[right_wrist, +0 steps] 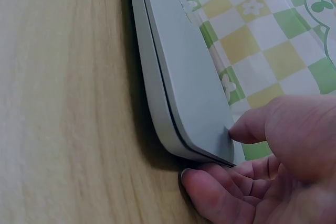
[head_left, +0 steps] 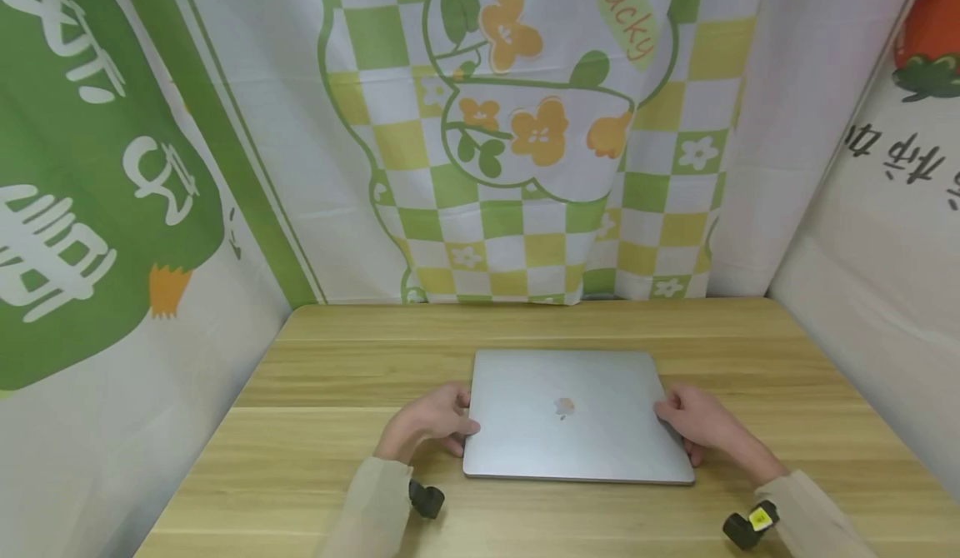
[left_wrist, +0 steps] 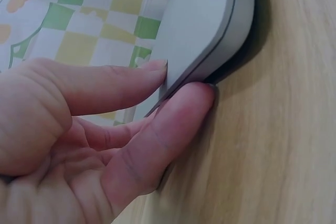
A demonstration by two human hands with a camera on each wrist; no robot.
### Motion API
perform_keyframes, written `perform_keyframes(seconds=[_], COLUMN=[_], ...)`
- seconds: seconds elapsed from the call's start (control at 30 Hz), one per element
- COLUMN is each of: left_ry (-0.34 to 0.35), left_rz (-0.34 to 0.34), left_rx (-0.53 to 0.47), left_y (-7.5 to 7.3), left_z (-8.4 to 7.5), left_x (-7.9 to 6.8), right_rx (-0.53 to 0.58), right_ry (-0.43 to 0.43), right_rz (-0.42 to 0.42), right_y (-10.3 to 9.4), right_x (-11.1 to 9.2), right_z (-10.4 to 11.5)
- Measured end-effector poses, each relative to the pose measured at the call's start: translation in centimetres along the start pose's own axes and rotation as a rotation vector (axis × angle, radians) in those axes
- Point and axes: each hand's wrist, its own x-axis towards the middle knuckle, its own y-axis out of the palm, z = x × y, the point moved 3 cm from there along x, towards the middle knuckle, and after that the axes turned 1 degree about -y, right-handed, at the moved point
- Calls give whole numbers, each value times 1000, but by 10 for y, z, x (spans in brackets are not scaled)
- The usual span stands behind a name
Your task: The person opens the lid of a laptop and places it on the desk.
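Back cloth (head_left: pixel 502 254): orange word "Lucky" (head_left: pixel 625 10) is on a pale green patch (head_left: pixel 641 7) | Laptop (head_left: pixel 517 441): lid has the Apple sign (head_left: pixel 564 409) | Left cloth (head_left: pixel 112 408): big white Chinese letters (head_left: pixel 56 250) sit on green, hard to read | Right cloth (head_left: pixel 862 291): black Chinese letters (head_left: pixel 917 158), some cut off | Black wrist gadget (head_left: pixel 742 531): yellow sticker (head_left: pixel 760 518) has marks too small to read

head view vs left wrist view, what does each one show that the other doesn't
Only the head view shows the right hand, the apple-shaped logo and the "Lucky" lettering. Only the left wrist view shows the palm side of the left hand and, clearly, the dark seam around a corner of the laptop. Both show the left hand gripping the laptop, the wooden table and the checked cloth.
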Motion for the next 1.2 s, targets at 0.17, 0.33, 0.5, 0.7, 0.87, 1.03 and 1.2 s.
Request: perform_keyframes(seconds=[0.17,0.33,0.5,0.7,0.87,1.03,1.2], left_ry=[1,7,14,11,1,12,24], left_rz=[14,31,47,47,45,45,49], left_rx=[8,21,30,77,92,95,149], left_y=[-3,-5,-8,-10,-11,-11,-12], left_z=[1,5,7,7,7,5,3], left_x=[-5,-6,-7,-8,-10,-12,-15], right_rx=[8,12,3,12,5,9,16], right_ry=[6,6,18,23,34,39,27], right_rz=[3,8,12,28,32,30,31], right_y=[3,6,9,12,14,15,17], right_x=[1,0,1,-1,-2,-2,-3], right_z=[1,4,6,8,8,7,9])
